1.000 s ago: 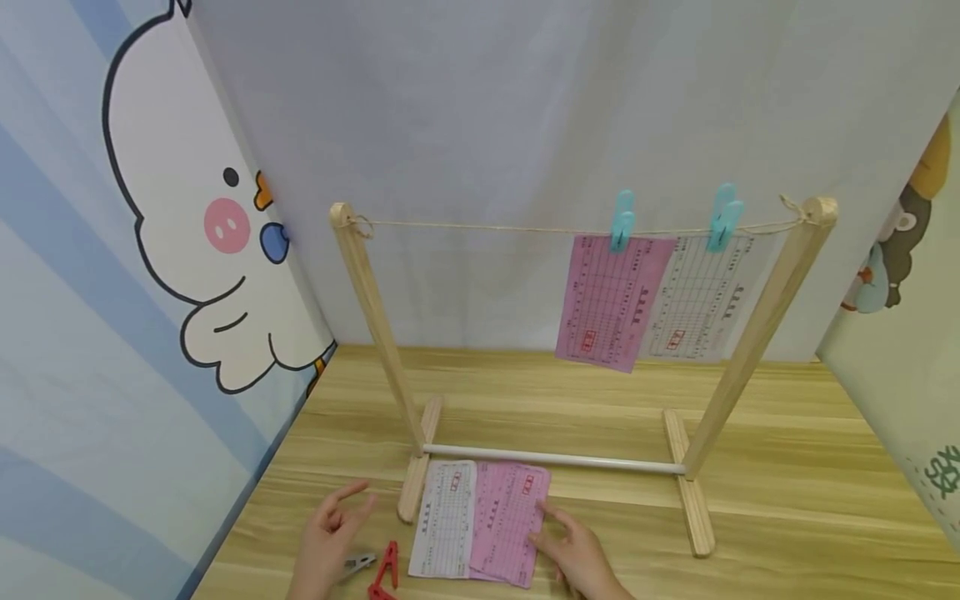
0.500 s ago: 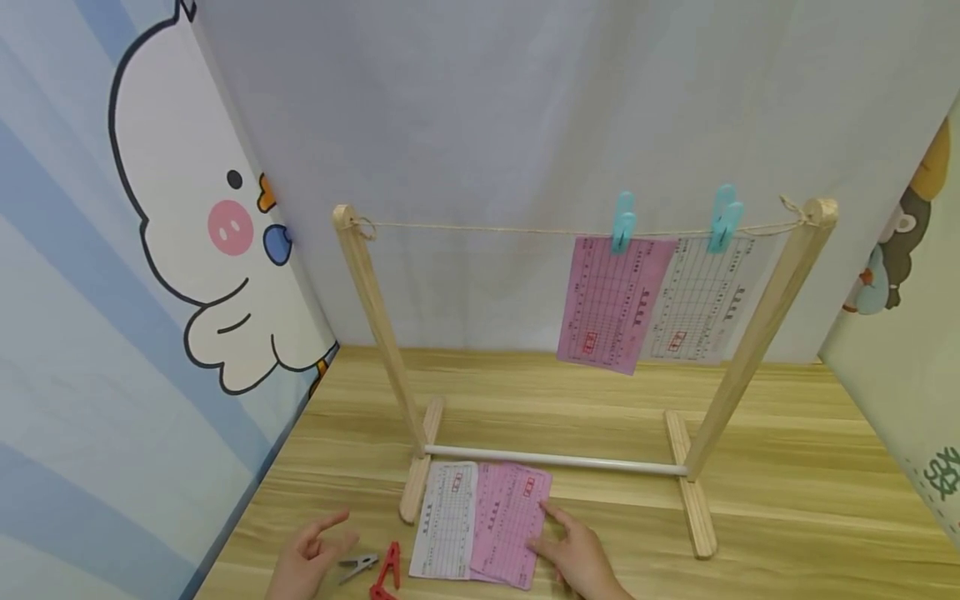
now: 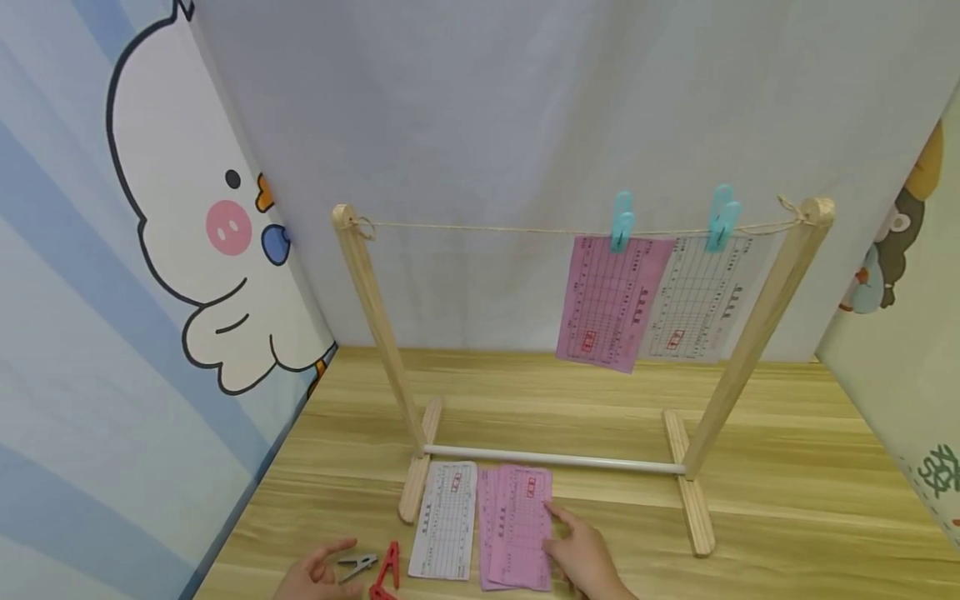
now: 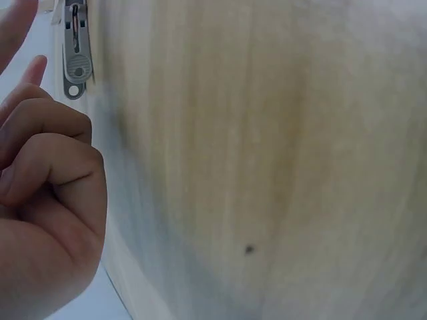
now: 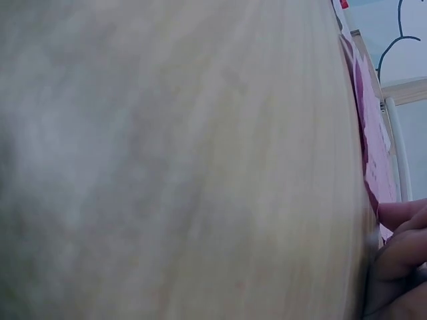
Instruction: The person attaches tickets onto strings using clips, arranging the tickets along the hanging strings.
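My right hand (image 3: pixel 585 554) is at the right edge of two overlapping pink printed slips (image 3: pixel 522 529), with thumb and index finger pinching the top slip's edge. In the right wrist view, curled fingers (image 5: pixel 400 257) meet the pink slip's (image 5: pixel 373 147) near end. Just left of the pink slips lies a white printed slip (image 3: pixel 444 521). My left hand (image 3: pixel 318 575) holds nothing; its index finger points out while the other fingers curl loosely. Beside it are a grey clothespin (image 3: pixel 357 567) and a red clothespin (image 3: pixel 386 571); the left wrist view shows the grey clothespin (image 4: pixel 77 50) past the fingers.
A wooden rack stands behind the slips, with a left post (image 3: pixel 378 333), a right post (image 3: pixel 757 342) and a white bottom bar (image 3: pixel 555 457). Its string (image 3: pixel 480 227) carries a pink slip (image 3: pixel 611 304) and a white slip (image 3: pixel 697 300), each under a blue clothespin (image 3: pixel 622 225).
The pink slips have slid right, away from the white slip, and the top one has straightened. My right hand shifted slightly right with them. My left hand drew back toward the near edge.
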The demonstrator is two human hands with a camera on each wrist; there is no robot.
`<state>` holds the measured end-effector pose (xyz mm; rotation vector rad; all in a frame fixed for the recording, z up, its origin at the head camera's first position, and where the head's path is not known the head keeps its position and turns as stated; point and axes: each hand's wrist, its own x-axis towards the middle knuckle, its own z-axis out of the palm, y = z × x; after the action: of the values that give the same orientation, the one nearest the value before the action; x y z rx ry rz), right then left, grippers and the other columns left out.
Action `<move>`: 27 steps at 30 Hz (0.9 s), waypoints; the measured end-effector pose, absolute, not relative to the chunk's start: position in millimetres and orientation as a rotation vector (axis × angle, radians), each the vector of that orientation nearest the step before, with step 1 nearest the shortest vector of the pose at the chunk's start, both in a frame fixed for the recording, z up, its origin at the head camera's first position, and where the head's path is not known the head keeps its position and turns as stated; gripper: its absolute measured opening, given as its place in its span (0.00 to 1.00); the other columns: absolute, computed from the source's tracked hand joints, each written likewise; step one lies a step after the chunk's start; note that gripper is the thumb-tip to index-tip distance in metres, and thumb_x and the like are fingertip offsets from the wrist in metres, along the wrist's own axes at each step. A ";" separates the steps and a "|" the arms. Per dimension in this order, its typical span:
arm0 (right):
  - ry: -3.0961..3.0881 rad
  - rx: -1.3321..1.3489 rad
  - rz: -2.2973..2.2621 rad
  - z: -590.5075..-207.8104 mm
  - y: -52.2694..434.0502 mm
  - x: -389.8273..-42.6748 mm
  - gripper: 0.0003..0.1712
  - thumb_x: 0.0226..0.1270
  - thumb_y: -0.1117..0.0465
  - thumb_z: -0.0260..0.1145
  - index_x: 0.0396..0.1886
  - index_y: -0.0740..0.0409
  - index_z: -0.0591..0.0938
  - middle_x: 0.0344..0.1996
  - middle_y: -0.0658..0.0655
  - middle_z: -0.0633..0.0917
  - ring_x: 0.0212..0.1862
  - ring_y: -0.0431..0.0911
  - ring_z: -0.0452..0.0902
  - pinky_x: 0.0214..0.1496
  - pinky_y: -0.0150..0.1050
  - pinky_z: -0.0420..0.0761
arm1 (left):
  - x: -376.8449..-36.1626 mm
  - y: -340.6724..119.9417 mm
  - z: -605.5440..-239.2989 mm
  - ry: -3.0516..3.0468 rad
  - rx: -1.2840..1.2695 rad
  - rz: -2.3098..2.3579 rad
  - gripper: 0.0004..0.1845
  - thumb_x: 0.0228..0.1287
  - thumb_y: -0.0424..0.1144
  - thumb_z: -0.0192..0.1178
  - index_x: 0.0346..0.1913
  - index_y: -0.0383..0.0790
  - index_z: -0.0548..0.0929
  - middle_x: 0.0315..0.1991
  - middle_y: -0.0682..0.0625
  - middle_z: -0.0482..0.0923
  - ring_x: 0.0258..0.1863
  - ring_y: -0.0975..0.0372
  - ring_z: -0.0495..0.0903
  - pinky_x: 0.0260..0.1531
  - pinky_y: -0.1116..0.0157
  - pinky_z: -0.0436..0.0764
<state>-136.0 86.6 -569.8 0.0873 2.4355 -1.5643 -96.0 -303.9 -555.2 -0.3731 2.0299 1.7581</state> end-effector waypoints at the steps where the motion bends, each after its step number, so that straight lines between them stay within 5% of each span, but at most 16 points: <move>1: 2.437 0.096 -1.568 -569.4 86.9 -136.2 0.37 0.57 0.67 0.65 0.69 0.63 0.71 0.09 0.45 0.68 0.08 0.32 0.59 0.10 0.26 0.64 | -96.5 -304.5 -556.4 2.033 -0.363 1.752 0.48 0.52 0.34 0.74 0.71 0.23 0.58 0.16 0.59 0.64 0.15 0.70 0.65 0.19 0.72 0.68; 11: 2.401 0.158 -1.608 -563.7 92.8 -135.1 0.36 0.62 0.65 0.63 0.71 0.64 0.68 0.08 0.47 0.70 0.07 0.33 0.59 0.10 0.27 0.64 | -96.1 -304.1 -564.3 2.195 -0.345 1.640 0.46 0.49 0.37 0.77 0.67 0.22 0.64 0.15 0.58 0.64 0.14 0.69 0.65 0.17 0.73 0.67; 19: 2.367 0.196 -1.625 -565.7 97.4 -135.6 0.46 0.58 0.61 0.72 0.73 0.67 0.63 0.07 0.46 0.71 0.08 0.32 0.61 0.11 0.25 0.65 | -99.2 -307.6 -573.1 2.183 -0.294 1.641 0.46 0.50 0.40 0.77 0.64 0.18 0.64 0.14 0.59 0.65 0.13 0.71 0.64 0.17 0.74 0.66; 27: 2.362 0.190 -1.663 -566.5 97.0 -134.6 0.41 0.60 0.64 0.70 0.71 0.68 0.64 0.14 0.52 0.79 0.10 0.34 0.62 0.12 0.26 0.65 | -100.1 -301.6 -568.7 2.177 -0.287 1.636 0.43 0.50 0.38 0.76 0.63 0.17 0.66 0.13 0.60 0.65 0.13 0.72 0.64 0.17 0.74 0.66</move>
<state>-134.6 97.0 -566.5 0.1899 2.3623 -1.6631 -100.1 -301.6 -568.7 -0.2866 2.1768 1.6363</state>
